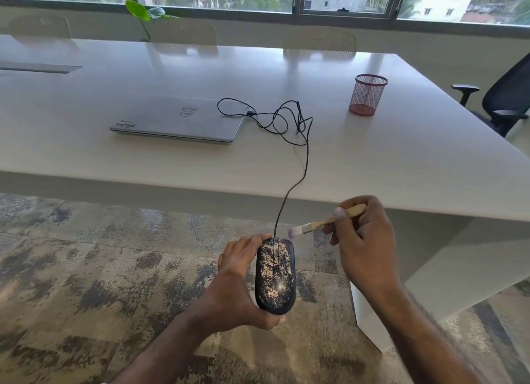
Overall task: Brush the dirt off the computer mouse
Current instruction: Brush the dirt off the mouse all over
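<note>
Far to your left on the pale bench (401, 142) lies the closed silver laptop (177, 119), with the thin black cable (306, 154) running from its side, across the bench, over the near edge and down to what you hold. Your left hand (239, 280) has its grip curled round the black oval computer mouse (275, 276), held in the air over the mottled carpet (86, 269), in front of the bench edge. The mouse's long axis points away from you, and tan dirt speckles most of its top. Just right of its far end, your right hand (362, 240) pinches the small wooden-handled brush (324, 221); the bristles hover close above the nose, seemingly not touching, though they are blurred. The next stroke should run towards you along the mouse's length. There is open room to your right; mind the cable.
</note>
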